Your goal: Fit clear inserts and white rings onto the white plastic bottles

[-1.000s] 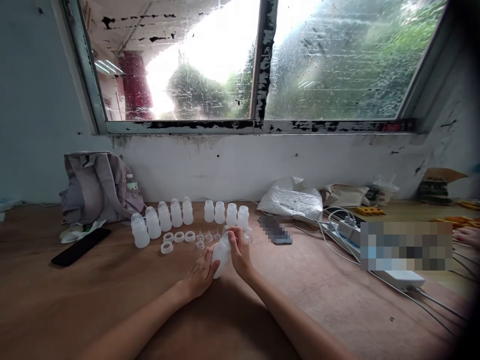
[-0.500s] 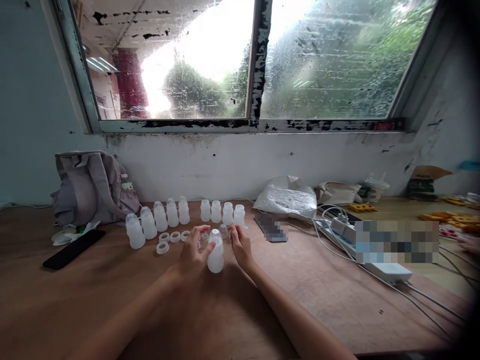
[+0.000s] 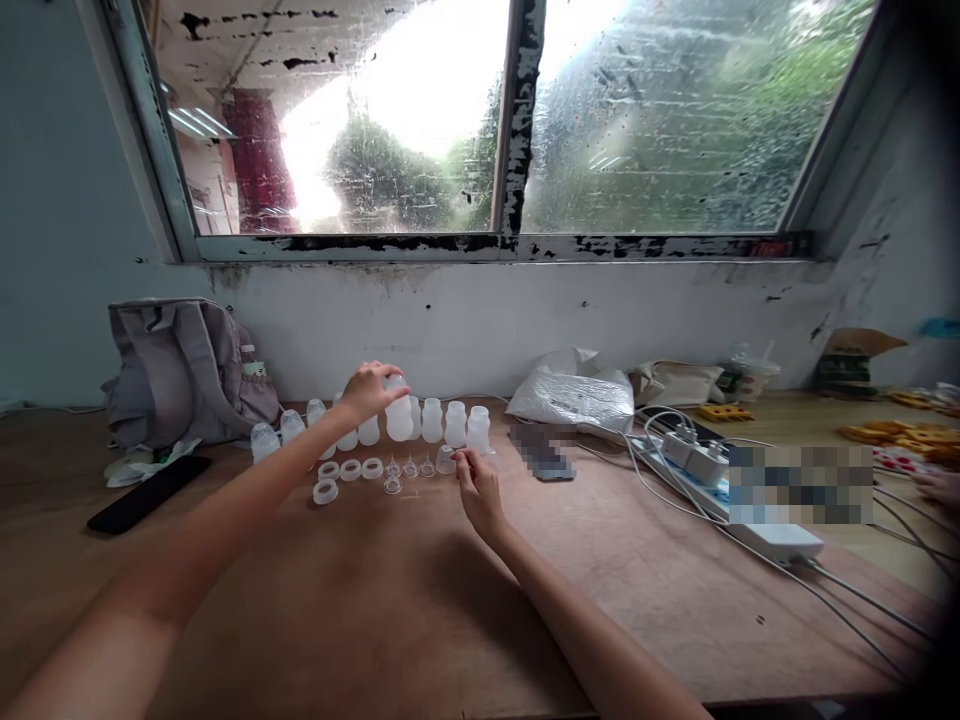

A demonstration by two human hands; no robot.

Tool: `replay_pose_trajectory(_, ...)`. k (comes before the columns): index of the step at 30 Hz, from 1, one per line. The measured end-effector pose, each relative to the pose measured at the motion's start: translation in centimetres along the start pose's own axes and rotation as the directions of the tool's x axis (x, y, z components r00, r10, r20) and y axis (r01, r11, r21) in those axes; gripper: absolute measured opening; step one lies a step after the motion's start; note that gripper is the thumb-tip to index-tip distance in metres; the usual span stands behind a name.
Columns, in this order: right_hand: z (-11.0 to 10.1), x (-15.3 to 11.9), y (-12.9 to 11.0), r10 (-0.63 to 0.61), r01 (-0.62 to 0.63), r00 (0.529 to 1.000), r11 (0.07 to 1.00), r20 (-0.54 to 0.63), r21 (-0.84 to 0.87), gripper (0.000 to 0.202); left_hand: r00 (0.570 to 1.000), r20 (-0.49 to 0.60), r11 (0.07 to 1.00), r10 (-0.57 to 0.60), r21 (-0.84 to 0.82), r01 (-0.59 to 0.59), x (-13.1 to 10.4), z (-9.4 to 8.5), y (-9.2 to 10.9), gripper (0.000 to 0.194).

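two hands work apart: your left hand (image 3: 373, 390) pinches a bottle (image 3: 400, 420) by its top, near the rear bottles (image 3: 455, 426), probably leaving its base free to stand; your right hand (image 3: 480, 492) meets a clear cap (image 3: 445, 460), whether pinching it i cannot tell.

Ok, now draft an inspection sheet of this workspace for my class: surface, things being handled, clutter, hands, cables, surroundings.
Surface: brown wooden tabletop, small dark marks toward the right.
Things handled: frosted white plastic bottles along the back; white plastic rings and clear cone-tipped pieces in front.
Clutter: black flat oblong object, grey fabric backpack, silver plastic package.
Hands: left hand holds a capped frosted white bottle from above; right hand is at a clear domed cap, grip unclear.
Cables: white cables beside a white plastic power strip, partly pixelated.
Surroundings: white wall, black-blotched window frame; another person's hand at the right edge.
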State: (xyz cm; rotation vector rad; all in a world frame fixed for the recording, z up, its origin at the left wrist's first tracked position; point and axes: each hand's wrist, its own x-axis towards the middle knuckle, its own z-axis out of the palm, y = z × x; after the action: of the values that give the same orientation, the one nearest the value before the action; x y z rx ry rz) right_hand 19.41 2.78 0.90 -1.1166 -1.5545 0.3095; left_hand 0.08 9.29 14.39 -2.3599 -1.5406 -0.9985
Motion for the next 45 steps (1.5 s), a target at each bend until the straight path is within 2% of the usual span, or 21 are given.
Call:
replay_pose_trajectory(3, 0.3, -0.2, 0.0, -0.03, 0.032, 0.998, 0.999, 0.059, -0.023, 0.028, 0.99, 0.092, 0.987, -0.102, 0.136, 0.089, 2.9, 0.8, -2.0, 0.037)
replay_pose_trajectory(6, 0.7, -0.6, 0.2, -0.056, 0.063, 0.988, 0.997, 0.143, -0.042, 0.025, 0.977, 0.136, 0.973, -0.163, 0.186, 0.136, 4.3, 2.6, -3.5, 0.038)
replay_pose_trajectory(10, 0.9, -0.8, 0.4, -0.092, 0.103, 0.969, 0.994, 0.228, -0.04, 0.022, 0.963, 0.169, 0.963, -0.208, 0.21, 0.171, 4.5, 5.5, -4.8, 0.035)
replay_pose_trajectory(14, 0.8, -0.9, 0.3, -0.102, 0.115, 0.965, 0.992, 0.242, -0.041, 0.022, 0.956, 0.181, 0.958, -0.232, 0.211, 0.193, 3.8, 7.5, -5.6, 0.032)
replay_pose_trajectory(17, 0.7, -0.9, 0.1, -0.1, 0.116, 0.962, 0.992, 0.253, -0.05, 0.022, 0.953, 0.181, 0.956, -0.244, 0.209, 0.205, 3.5, 7.9, -5.7, 0.036)
replay_pose_trajectory(21, 0.8, -1.1, 0.2, -0.088, 0.107, 0.96, 0.993, 0.265, -0.057, 0.018, 0.967, 0.131, 0.962, -0.219, 0.194, 0.191, 3.0, 7.0, -4.9, 0.048)
replay_pose_trajectory(23, 1.0, -1.2, 0.4, -0.087, 0.113, 0.959, 0.99, 0.27, -0.079, 0.018, 0.978, 0.094, 0.97, -0.184, 0.18, 0.165, 1.9, 6.4, -4.2, 0.048)
replay_pose_trajectory(25, 1.2, -1.5, 0.5, -0.086, 0.124, 0.957, 0.984, 0.276, -0.125, 0.018, 0.989, 0.082, 0.982, -0.123, 0.155, 0.109, -0.4, 5.8, -3.6, 0.042)
replay_pose_trajectory(28, 1.8, -2.2, 0.7, -0.081, 0.144, 0.953, 0.969, 0.293, -0.201, 0.017, 0.994, 0.096, 0.997, 0.049, 0.062, -0.055, -5.8, 5.1, -3.3, 0.032)
replay_pose_trajectory(30, 2.3, -2.8, 0.7, -0.105, 0.188, 0.939, 0.954, 0.328, -0.232, 0.015, 0.984, 0.137, 0.992, 0.115, 0.039, -0.122, -9.7, 4.7, -3.7, 0.031)
replay_pose_trajectory(32, 3.0, -3.3, 0.6, -0.154, 0.263, 0.913, 0.93, 0.378, -0.256, 0.015, 0.985, 0.148, 0.995, 0.085, 0.037, -0.091, -12.9, 4.2, -4.6, 0.03)
replay_pose_trajectory(34, 3.8, -3.6, 0.4, -0.199, 0.34, 0.885, 0.894, 0.422, -0.291, 0.017, 0.989, 0.149, 0.996, -0.023, 0.088, 0.01, -15.1, 3.8, -5.9, 0.031)
replay_pose_trajectory(36, 4.7, -3.4, 0.1, -0.211, 0.38, 0.873, 0.858, 0.439, -0.345, 0.018, 0.978, 0.152, 0.981, -0.142, 0.157, 0.118, -16.4, 3.5, -7.3, 0.034)
replay_pose_trajectory(40, 6.8, -2.0, -0.1, -0.127, 0.312, 0.917, 0.819, 0.378, -0.482, 0.015, 0.933, 0.181, 0.944, -0.31, 0.175, 0.28, -17.2, 3.7, -9.2, 0.029)
replay_pose_trajectory(42, 7.7, -1.3, -0.2, -0.078, 0.271, 0.927, 0.816, 0.366, -0.511, 0.018, 0.933, 0.149, 0.944, -0.329, 0.089, 0.318, -17.1, 4.1, -9.2, 0.026)
replay_pose_trajectory(45, 8.3, -1.0, -0.5, -0.043, 0.242, 0.918, 0.849, 0.394, -0.47, 0.013, 0.958, 0.023, 0.946, -0.285, -0.156, 0.285, -16.9, 5.2, -7.6, 0.027)
